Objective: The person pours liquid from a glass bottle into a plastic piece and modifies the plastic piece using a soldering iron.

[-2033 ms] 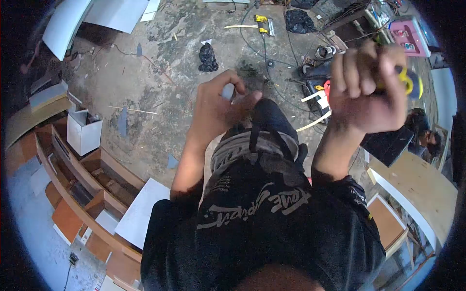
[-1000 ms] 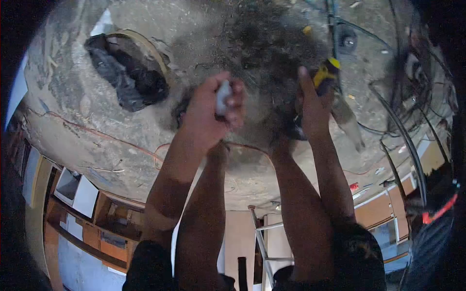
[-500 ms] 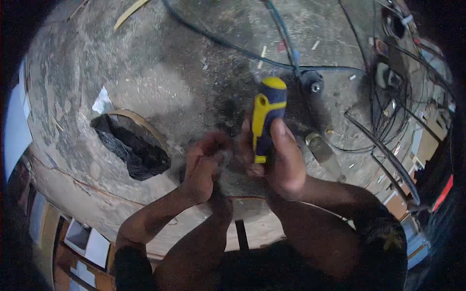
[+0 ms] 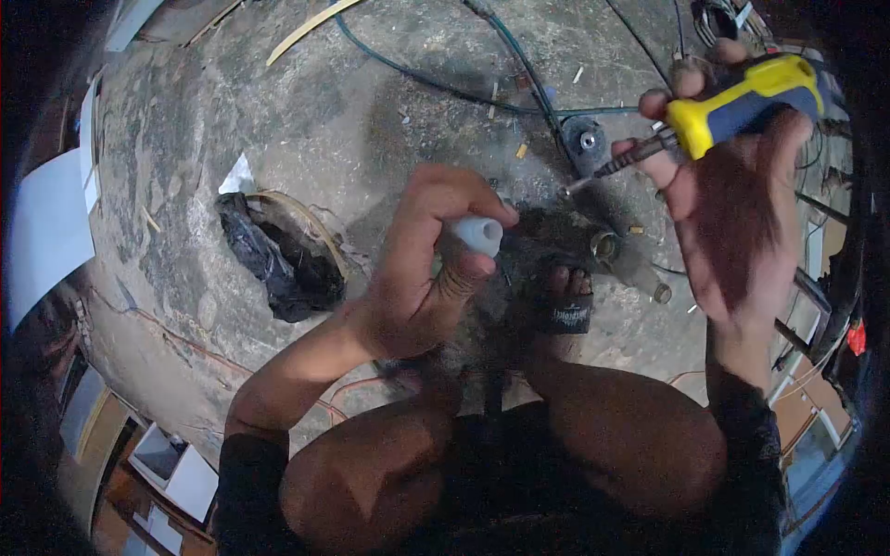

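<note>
Thumb and fingers of my left hand [image 4: 422, 264] wrap a small whitish cylinder [image 4: 480, 236], whose round open end faces up to the right. Up at the right, my right hand [image 4: 732, 195] holds a yellow and dark blue screwdriver [image 4: 751, 100] between thumb and fingers, its palm turned up. The metal shaft [image 4: 623, 165] points down to the left, toward the cylinder but apart from it. Below, on the floor, a glass bottle [image 4: 635, 269] lies beside my sandalled foot [image 4: 569, 301].
A black plastic bag [image 4: 278, 264] lies on the concrete floor at the left. Dark hoses [image 4: 417, 79] cross the floor ahead, near a round dark object [image 4: 584, 141]. White panels [image 4: 48, 236] stand far left, with an open white box [image 4: 174, 471] at the lower left.
Since half a second ago, my right hand has moved up and right, and the screwdriver has tilted so its shaft shows. My left hand has risen, bringing the cylinder's open end into view.
</note>
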`<control>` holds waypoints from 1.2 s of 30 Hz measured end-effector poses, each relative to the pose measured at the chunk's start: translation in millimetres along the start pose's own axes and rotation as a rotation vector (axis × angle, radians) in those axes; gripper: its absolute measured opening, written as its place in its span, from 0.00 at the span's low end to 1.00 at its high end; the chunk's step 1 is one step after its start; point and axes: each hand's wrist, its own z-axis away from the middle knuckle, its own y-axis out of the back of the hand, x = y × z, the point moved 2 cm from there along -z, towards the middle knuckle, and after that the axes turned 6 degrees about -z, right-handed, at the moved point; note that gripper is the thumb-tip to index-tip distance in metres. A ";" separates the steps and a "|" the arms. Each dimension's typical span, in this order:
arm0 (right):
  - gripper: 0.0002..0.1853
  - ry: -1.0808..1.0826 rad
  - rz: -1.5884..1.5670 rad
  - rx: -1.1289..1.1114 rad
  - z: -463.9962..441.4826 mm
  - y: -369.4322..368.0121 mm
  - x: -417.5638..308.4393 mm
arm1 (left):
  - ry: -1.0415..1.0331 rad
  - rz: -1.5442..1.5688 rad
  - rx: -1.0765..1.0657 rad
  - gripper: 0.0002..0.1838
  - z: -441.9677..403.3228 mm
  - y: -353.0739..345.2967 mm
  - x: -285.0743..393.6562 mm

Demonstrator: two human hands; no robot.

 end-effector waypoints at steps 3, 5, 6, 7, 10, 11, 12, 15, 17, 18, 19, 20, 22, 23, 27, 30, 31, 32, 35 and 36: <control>0.30 0.109 0.008 -0.097 17.6 -11.7 -7.1 | -0.176 -0.068 0.001 0.19 -3.1 3.4 12.5; 0.31 0.187 0.065 -0.135 29.5 -21.1 -13.9 | -0.240 -0.112 0.014 0.18 -6.6 6.0 23.0; 0.33 0.246 0.191 -0.050 39.0 -27.4 -17.3 | -0.250 -0.127 0.024 0.17 -8.8 7.5 28.2; 0.35 0.306 0.321 0.040 48.2 -33.6 -19.4 | -0.258 -0.144 0.036 0.16 -11.2 10.1 33.4; 0.39 0.453 0.482 0.165 68.3 -43.6 -33.5 | -0.351 -0.223 0.015 0.15 -22.2 23.3 47.8; 0.41 0.506 0.522 0.201 73.1 -44.4 -39.3 | -0.389 -0.220 0.051 0.15 -26.2 25.4 51.4; 0.42 0.560 0.561 0.234 75.6 -44.9 -45.6 | -0.428 -0.217 0.089 0.14 -30.3 27.5 55.1; 0.30 0.697 0.497 -0.022 68.6 -51.1 -61.5 | -0.508 -0.298 0.090 0.16 -48.3 42.8 82.0; 0.24 0.777 0.465 -0.123 65.8 -58.0 -63.7 | -0.553 -0.324 0.087 0.19 -58.1 52.1 101.0; 0.23 0.808 0.464 -0.148 64.4 -63.5 -65.2 | -0.585 -0.312 0.109 0.19 -62.2 54.3 109.8; 0.22 0.812 0.451 -0.191 63.4 -69.7 -68.1 | -0.647 -0.310 0.130 0.20 -67.5 60.1 117.2; 0.21 0.816 0.437 -0.234 62.3 -76.0 -71.0 | -0.709 -0.308 0.153 0.21 -72.8 65.9 124.5; 0.23 0.879 0.399 -0.235 66.5 -78.4 -75.1 | -0.823 -0.304 0.201 0.21 -82.4 75.1 139.2; 0.24 0.910 0.381 -0.236 68.5 -79.6 -77.2 | -0.850 -0.301 0.213 0.22 -83.2 78.7 146.7; 0.25 0.938 0.333 -0.345 72.7 -86.0 -88.9 | -0.929 -0.333 0.235 0.21 -84.5 90.7 171.2; 0.24 0.951 0.325 -0.448 73.5 -93.0 -91.8 | -0.949 -0.350 0.256 0.21 -83.9 92.0 180.1; 0.24 0.968 0.356 -0.464 73.2 -98.4 -92.2 | -0.945 -0.339 0.260 0.20 -83.5 91.4 181.2; 0.23 0.980 0.368 -0.468 74.2 -102.8 -91.5 | -0.942 -0.327 0.263 0.20 -83.0 90.7 182.3; 0.22 1.004 0.373 -0.457 78.4 -112.2 -87.7 | -0.919 -0.300 0.254 0.20 -80.7 88.6 182.6; 0.22 1.009 0.379 -0.453 79.8 -112.5 -87.9 | -0.927 -0.316 0.249 0.20 -80.6 89.0 182.5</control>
